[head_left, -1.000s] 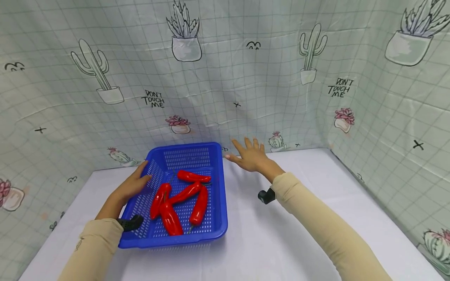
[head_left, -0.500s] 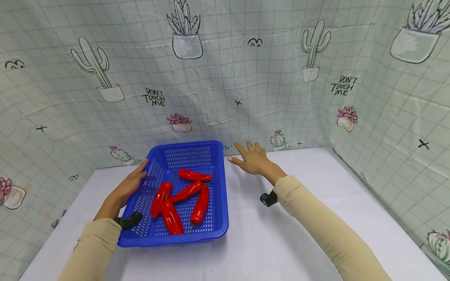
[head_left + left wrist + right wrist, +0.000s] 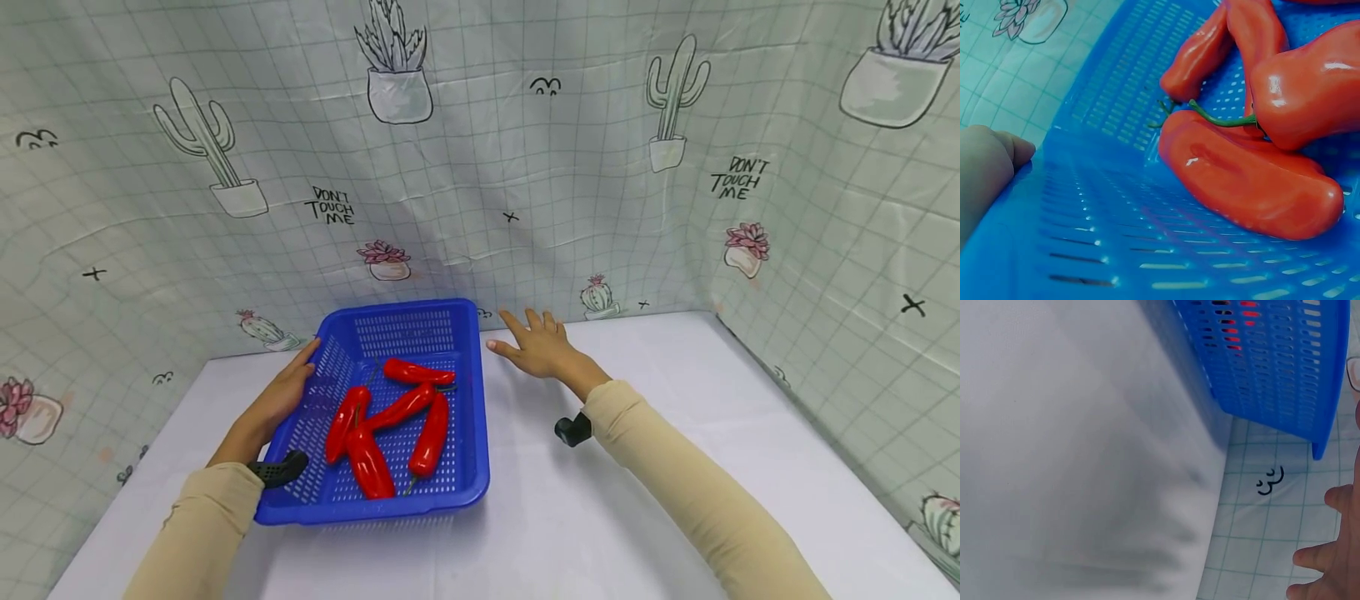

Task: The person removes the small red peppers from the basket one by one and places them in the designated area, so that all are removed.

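Note:
A blue perforated plastic basket (image 3: 480,400) stands on the white table, left of centre in the head view. Several glossy red chili peppers (image 3: 430,435) with green stems lie loosely in it; a few overlap. My left hand (image 3: 281,396) rests along the basket's left side, its fingers reaching forward beside the rim. In the left wrist view its fingertips (image 3: 1022,151) are right at the rim, close to the nearest pepper (image 3: 1247,175). To the right of the basket, my right hand (image 3: 542,346) is held over the table, palm down with fingers spread, apart from the basket and holding nothing.
The white tabletop (image 3: 652,417) extends right of the basket and in front of it. A pale gridded cloth (image 3: 480,167) printed with cacti hangs close behind the basket and along both sides. Each wrist wears a black device (image 3: 573,429).
My left thumb has drawn back slightly from over the basket's rim. My right hand has sunk a little, fingers still spread. The basket and peppers have stayed in place.

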Action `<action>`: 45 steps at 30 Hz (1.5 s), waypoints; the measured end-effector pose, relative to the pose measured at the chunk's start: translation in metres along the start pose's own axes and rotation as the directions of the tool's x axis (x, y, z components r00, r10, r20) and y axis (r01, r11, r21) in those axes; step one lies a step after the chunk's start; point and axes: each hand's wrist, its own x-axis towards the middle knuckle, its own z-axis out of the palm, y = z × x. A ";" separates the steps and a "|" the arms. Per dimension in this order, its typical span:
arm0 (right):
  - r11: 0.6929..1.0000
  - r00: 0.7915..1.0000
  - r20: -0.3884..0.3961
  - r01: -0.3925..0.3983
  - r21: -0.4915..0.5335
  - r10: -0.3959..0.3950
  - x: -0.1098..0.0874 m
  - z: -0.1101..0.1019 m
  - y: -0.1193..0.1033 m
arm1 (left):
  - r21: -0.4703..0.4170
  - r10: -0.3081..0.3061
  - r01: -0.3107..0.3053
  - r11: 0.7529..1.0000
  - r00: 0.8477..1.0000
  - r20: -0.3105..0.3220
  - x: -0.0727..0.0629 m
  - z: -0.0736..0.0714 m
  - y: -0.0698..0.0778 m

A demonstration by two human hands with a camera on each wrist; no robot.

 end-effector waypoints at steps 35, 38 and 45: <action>0.931 0.979 -0.176 0.159 0.330 -0.105 0.031 -0.013 -0.084 | 0.045 0.019 -0.019 0.999 1.000 -0.014 0.000 -0.001 0.000; 0.929 0.980 -0.173 0.150 0.339 -0.095 0.032 -0.011 -0.089 | 0.037 0.026 -0.026 0.999 1.000 -0.013 0.000 -0.001 -0.001; 0.910 0.987 -0.161 0.072 0.409 -0.005 0.038 -0.008 -0.108 | 0.038 0.026 -0.026 0.999 1.000 -0.015 -0.002 -0.003 -0.001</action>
